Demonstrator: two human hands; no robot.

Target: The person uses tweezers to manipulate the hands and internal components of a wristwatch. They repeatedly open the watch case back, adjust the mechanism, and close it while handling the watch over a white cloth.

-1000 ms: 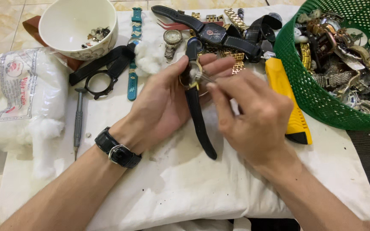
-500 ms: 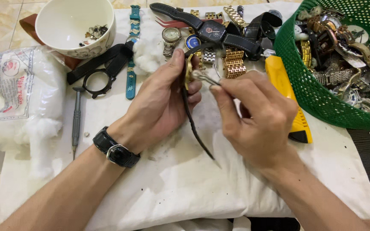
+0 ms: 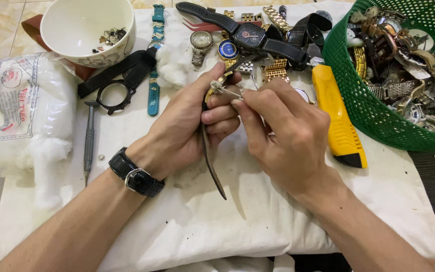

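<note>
the left hand is clenched around a wristwatch near the middle of the white cloth, thumb and fingers wrapped over the gold-coloured case while the dark strap hangs down out of the fist toward the near edge of the cloth. a black watch sits on that wrist. the right hand meets it from the right, its thumb and forefinger pinched on a thin metal tool whose tip lies against the top of the held watch; the other fingers curl in under the palm. the two hands touch at the fingertips.

just beyond them, along the far edge of the cloth, lies a loose cluster of watches: a black-strapped watch laid across the top, a blue-dialled watch, a pale round-faced watch and a gold link bracelet. a turquoise strap lies upright in the picture, left of a tuft of cotton wool, and a black empty watch case with strap lies just left of that. a white bowl with a few small parts inside stands at the far left corner, and a bag of cotton wool rests at the left edge. a slim screwdriver lies between the bag and the left forearm. right of the hands lies a yellow utility knife, and beside it a green plastic basket heaped with watches and parts at the far right corner.
</note>
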